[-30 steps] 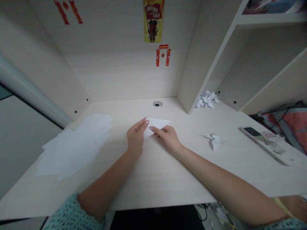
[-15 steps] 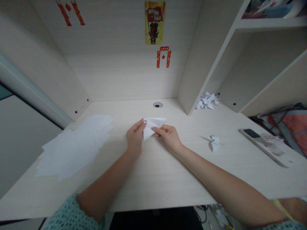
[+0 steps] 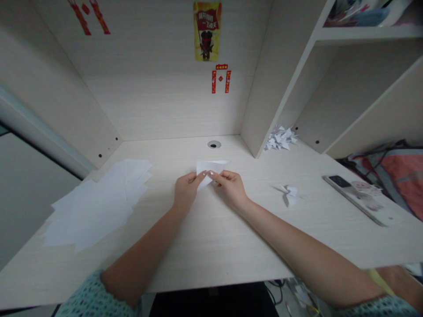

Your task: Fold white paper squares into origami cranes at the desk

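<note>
A small folded white paper (image 3: 210, 167) lies on the pale wooden desk (image 3: 214, 237), near its middle. My left hand (image 3: 185, 193) pinches the paper's lower left part with curled fingers. My right hand (image 3: 230, 187) pinches it from the right, fingertips meeting the left hand's at the paper's lower edge. Both forearms rest low over the desk.
Several loose white sheets (image 3: 99, 204) lie spread at the left. A folded paper crane (image 3: 288, 193) sits to the right of my hands. A pile of paper cranes (image 3: 280, 138) lies in the shelf corner. A phone (image 3: 355, 198) lies at the far right, beside a cloth bag (image 3: 393, 169).
The paper's right flap has been folded in, so the wide triangle is now a smaller shape. My fingertips have drawn together on it. The view shifted slightly.
</note>
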`<state>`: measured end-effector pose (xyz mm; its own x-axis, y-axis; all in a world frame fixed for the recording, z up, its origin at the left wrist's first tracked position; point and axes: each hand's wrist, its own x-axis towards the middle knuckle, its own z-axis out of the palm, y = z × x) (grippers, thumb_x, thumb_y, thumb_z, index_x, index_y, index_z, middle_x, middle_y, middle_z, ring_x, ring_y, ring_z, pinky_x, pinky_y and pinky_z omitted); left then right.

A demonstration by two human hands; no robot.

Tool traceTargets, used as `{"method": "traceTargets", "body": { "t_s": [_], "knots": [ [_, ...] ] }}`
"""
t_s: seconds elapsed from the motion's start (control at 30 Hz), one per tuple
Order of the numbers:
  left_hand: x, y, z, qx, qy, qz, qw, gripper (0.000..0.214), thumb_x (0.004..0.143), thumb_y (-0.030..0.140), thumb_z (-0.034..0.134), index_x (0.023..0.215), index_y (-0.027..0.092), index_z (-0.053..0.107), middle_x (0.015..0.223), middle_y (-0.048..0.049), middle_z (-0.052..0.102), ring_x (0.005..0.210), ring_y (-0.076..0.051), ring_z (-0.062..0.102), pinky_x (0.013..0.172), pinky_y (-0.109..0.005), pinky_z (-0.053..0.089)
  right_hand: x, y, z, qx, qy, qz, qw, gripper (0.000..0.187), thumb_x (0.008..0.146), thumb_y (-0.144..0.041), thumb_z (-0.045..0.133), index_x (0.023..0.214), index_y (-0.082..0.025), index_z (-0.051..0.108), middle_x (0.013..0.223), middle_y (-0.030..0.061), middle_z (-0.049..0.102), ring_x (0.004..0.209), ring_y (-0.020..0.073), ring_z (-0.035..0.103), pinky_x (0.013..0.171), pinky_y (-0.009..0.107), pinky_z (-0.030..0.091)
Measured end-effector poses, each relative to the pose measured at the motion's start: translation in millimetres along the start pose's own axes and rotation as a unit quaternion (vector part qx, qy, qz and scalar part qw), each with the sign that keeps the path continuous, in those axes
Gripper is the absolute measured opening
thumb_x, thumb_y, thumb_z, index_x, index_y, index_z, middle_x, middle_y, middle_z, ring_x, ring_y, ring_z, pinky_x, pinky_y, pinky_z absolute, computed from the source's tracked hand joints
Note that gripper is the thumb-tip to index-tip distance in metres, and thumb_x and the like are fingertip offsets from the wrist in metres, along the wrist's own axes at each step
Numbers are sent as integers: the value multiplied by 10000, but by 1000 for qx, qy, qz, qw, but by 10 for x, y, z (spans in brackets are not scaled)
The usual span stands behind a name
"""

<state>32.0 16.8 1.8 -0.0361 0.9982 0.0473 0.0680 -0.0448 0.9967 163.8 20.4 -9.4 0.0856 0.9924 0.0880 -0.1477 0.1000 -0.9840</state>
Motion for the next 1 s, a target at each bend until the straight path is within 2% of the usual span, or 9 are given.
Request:
{"method": "traceTargets", "body": {
  "t_s": [0.1, 0.2, 0.37, 0.6, 0.83, 1.0],
  "knots": [
    [14, 19, -32, 27, -9, 12, 1000, 345, 633, 477, 662, 669, 136, 698, 582, -2, 624, 513, -120, 510, 462, -205, 330, 23, -11, -23, -9, -4, -2, 1000, 382, 602, -490, 692, 465, -168, 539, 451, -41, 436, 465, 81, 330, 475, 243, 233],
    [25, 46, -35, 35, -19, 1, 999, 327, 630, 459, 669, 705, 144, 714, 594, -14, 647, 502, -133, 526, 452, -212, 328, 105, -31, -91, -1, -8, 26, 1000, 411, 585, -496, 702, 427, -168, 511, 433, -45, 413, 452, 77, 318, 475, 245, 236],
    [44, 10, -12, 24, -24, -21, 999, 317, 627, 434, 684, 761, 149, 722, 692, -37, 690, 546, -156, 563, 470, -218, 353, 273, -50, -234, 34, 45, 56, 997, 324, 551, -473, 732, 556, -167, 630, 532, -17, 520, 494, 90, 392, 482, 238, 285],
    [17, 42, 24, -32, -22, -50, 998, 279, 600, 379, 718, 769, 157, 725, 695, -36, 694, 575, -176, 589, 486, -225, 382, 297, -64, -265, 57, 85, 63, 993, 302, 525, -444, 755, 595, -176, 633, 607, -1, 583, 518, 103, 445, 488, 251, 311],
    [-36, 118, 47, -8, -20, -29, 999, 196, 647, 341, 680, 712, 161, 725, 620, -16, 674, 571, -178, 593, 492, -230, 393, 315, -14, -277, 77, 67, 47, 994, 325, 604, -458, 696, 525, -192, 527, 538, -14, 508, 508, 114, 439, 489, 262, 323],
    [-39, 130, 44, 5, -16, -21, 1000, 211, 637, 351, 682, 719, 162, 724, 613, -14, 667, 564, -176, 589, 483, -230, 390, 297, -32, -269, 94, 49, 28, 994, 339, 639, -455, 673, 513, -188, 505, 534, -18, 475, 498, 107, 420, 482, 256, 324]
  ]
}}
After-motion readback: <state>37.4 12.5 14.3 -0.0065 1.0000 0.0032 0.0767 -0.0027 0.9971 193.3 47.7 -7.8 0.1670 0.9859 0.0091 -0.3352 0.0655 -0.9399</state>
